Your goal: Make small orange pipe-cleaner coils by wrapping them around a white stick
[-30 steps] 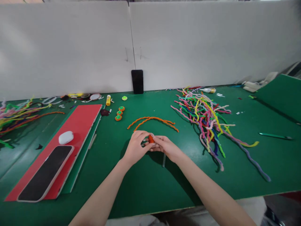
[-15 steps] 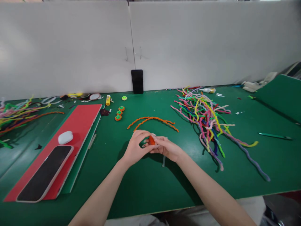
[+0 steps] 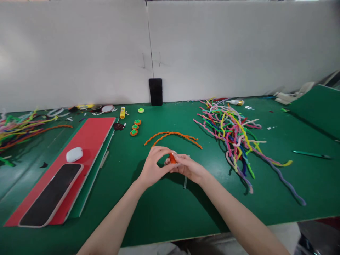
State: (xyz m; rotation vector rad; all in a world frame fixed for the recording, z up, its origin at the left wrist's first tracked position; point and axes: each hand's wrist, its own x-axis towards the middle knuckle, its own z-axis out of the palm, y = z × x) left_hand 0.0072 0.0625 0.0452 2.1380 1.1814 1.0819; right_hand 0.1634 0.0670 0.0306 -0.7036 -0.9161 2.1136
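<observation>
Between my two hands is a small coil of orange pipe cleaner [image 3: 172, 158], partly covered by fingers. My left hand [image 3: 156, 164] pinches it from the left with thumb and fingertips. From the right, my right hand [image 3: 188, 167] grips it, its fingers curled behind. Two orange pipe cleaners [image 3: 175, 133] lie curved on the table just beyond my hands. A clear thin stick [image 3: 185, 181] lies below my right hand. Farther back on the left sit several small orange coils with green tops [image 3: 134, 132], in a row.
A loose heap of coloured pipe cleaners [image 3: 233, 134] spreads to the right, with green tweezers [image 3: 310, 154] beyond it. On the left, a red board [image 3: 92, 136] carries a phone [image 3: 50, 196] and a white earbud case [image 3: 74, 154]. A black phone [image 3: 155, 92] leans on the partition.
My fingers have shifted slightly around the orange coil, which stays in nearly the same place. The things on the table have not moved.
</observation>
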